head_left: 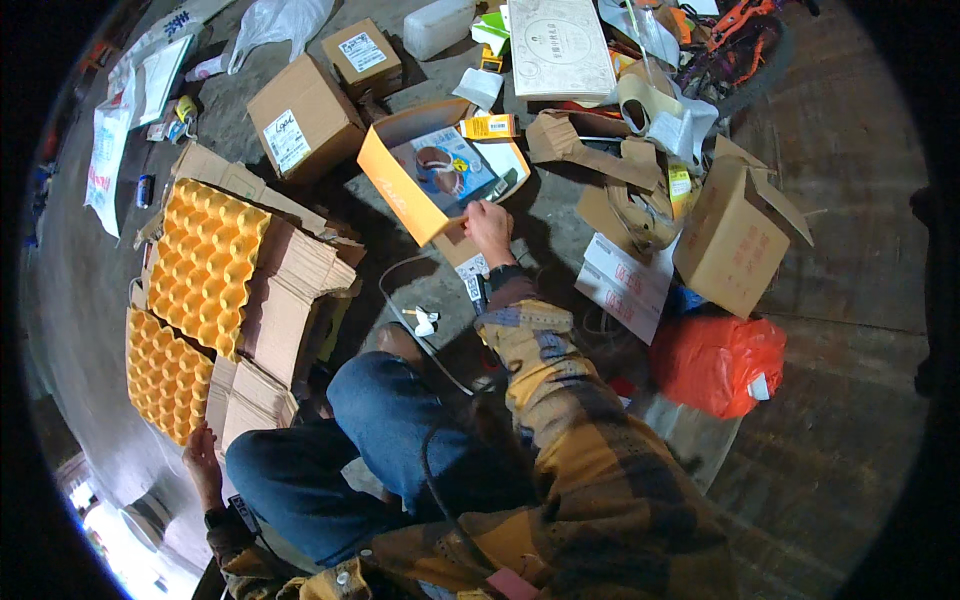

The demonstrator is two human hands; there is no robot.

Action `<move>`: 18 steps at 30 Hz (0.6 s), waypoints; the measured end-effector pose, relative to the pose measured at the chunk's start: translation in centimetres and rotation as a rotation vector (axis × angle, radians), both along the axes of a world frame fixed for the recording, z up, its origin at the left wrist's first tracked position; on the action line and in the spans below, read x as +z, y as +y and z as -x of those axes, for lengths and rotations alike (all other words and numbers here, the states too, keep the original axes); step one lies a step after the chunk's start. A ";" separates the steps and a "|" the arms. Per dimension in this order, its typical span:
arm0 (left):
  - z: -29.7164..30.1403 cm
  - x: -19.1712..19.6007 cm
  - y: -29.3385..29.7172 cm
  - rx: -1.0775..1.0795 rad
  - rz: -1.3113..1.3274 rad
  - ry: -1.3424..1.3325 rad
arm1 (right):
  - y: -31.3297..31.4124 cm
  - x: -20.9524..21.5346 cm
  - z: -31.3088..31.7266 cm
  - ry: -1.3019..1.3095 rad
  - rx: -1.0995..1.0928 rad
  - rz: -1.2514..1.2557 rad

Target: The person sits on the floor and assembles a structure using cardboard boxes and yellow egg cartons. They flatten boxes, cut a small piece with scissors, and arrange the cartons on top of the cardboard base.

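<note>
My right hand (pixel 487 232) reaches forward, its fingers closed at the near edge of an open orange box (pixel 397 190). In that box lie a blue picture package (pixel 445 168) and a small yellow carton (pixel 488 127). The fingertips are close to the blue package's corner; I cannot tell whether they touch it. Low on the left, my left hand (pixel 203 465) has its fingers at the near corner of a yellow molded egg tray (pixel 165 378). A second yellow egg tray (pixel 205 255) lies just beyond, on flattened cardboard (pixel 280 300).
Two closed brown cartons (pixel 305 120) stand beyond the orange box. To the right are torn cardboard (pixel 590 150), an open brown carton (pixel 735 240) and a stuffed red plastic bag (pixel 718 365). A white printed box (pixel 562 50) lies at the back. A thin cable (pixel 420 335) crosses the floor.
</note>
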State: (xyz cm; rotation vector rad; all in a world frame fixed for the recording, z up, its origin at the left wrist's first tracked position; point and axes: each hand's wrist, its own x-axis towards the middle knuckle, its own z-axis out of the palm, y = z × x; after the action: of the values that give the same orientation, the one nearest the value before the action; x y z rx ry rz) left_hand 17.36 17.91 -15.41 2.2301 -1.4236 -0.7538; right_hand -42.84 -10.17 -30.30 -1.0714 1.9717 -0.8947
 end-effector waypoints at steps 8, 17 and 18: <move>2.0 1.2 -1.4 -0.031 0.010 -0.023 | 8.2 -0.7 4.2 0.077 0.000 0.090; 2.8 1.6 1.4 0.008 0.103 0.101 | 7.2 5.1 8.6 0.319 -0.078 0.376; 2.7 1.9 1.6 0.005 0.050 0.005 | 4.8 6.1 10.0 0.438 -0.107 0.401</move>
State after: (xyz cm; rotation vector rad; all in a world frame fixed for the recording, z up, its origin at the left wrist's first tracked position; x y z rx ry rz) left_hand 14.70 19.55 -13.51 2.1918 -1.4184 -0.7134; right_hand -52.86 -5.40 -24.24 -1.5024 2.2768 -1.2322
